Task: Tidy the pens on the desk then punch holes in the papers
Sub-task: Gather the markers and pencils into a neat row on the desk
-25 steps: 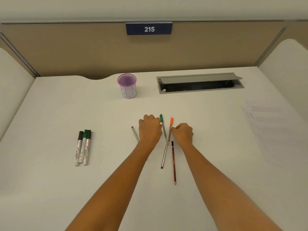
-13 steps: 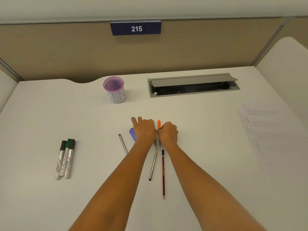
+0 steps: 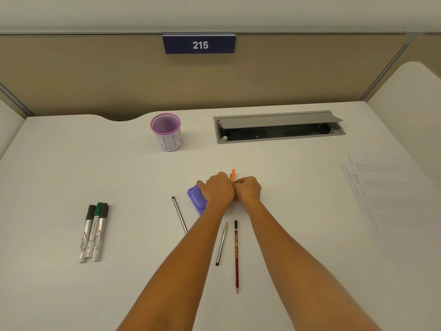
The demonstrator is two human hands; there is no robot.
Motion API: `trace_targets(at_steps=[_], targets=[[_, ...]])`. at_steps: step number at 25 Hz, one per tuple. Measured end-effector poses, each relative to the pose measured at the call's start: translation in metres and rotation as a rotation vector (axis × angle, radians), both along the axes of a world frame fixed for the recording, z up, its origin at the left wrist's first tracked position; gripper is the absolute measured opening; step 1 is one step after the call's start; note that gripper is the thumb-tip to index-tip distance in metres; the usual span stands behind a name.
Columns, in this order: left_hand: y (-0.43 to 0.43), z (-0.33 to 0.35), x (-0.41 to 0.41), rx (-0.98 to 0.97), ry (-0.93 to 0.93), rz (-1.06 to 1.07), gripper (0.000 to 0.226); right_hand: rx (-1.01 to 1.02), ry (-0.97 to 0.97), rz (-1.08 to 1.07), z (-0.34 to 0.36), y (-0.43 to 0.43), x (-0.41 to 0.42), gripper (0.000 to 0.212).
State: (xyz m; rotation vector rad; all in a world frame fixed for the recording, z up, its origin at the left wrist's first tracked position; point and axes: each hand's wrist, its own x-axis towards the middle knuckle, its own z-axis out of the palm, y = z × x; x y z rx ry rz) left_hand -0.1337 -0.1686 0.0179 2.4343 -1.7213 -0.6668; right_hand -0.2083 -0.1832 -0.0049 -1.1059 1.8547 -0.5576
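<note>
Centrally, right hand [image 3: 248, 191] pinching orange pen [image 3: 233, 174], left hand [image 3: 218, 189] curled, grip unclear, cup [image 3: 169, 143] lettered "BIN", sign [image 3: 200, 44] "215".

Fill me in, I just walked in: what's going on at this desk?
A person is gathering pens. The right hand pinches an orange-capped pen; the left hand is curled against it, over a purple hole punch, grip hidden. A red pencil, grey pencils and markers lie loose; papers wait.

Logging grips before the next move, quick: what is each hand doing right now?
Left hand: curled, whether it holds anything cannot be told.
Right hand: closed, pinching the orange pen.
</note>
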Motion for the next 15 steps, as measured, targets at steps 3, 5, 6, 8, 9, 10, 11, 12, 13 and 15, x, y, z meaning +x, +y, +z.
trace_targets(at_steps=[3,5,6,8,9,10,11,12,13,15], targets=[[-0.002,0.002,0.006,0.024,0.023,-0.011,0.009,0.052,0.109,0.07,0.006,-0.005,0.005,0.012],[0.0,0.003,0.008,0.032,0.049,-0.002,0.008,0.082,0.124,0.103,0.008,-0.009,0.005,0.012],[0.001,0.003,0.007,0.028,0.063,0.004,0.009,0.093,0.102,0.101,0.009,-0.009,0.003,0.016],[0.005,0.003,0.005,0.011,0.09,0.017,0.015,0.1,0.034,0.074,0.008,-0.008,0.0,0.015],[0.007,0.003,0.005,-0.006,0.112,0.032,0.019,0.095,-0.01,0.054,0.008,-0.006,-0.002,0.013],[0.008,0.004,0.006,-0.033,0.141,0.054,0.021,0.085,-0.067,0.028,0.009,-0.002,-0.004,0.011],[0.01,0.006,0.007,-0.07,0.176,0.083,0.023,0.071,-0.13,0.002,0.01,0.001,-0.004,0.01],[0.013,0.009,0.01,-0.112,0.219,0.116,0.024,0.048,-0.187,-0.017,0.013,0.004,-0.003,0.012],[0.015,0.012,0.013,-0.158,0.279,0.151,0.024,0.015,-0.228,-0.029,0.018,0.006,-0.001,0.016],[0.021,0.022,0.024,-0.261,0.438,0.209,0.024,-0.072,-0.219,-0.02,0.029,0.01,0.013,0.021]])
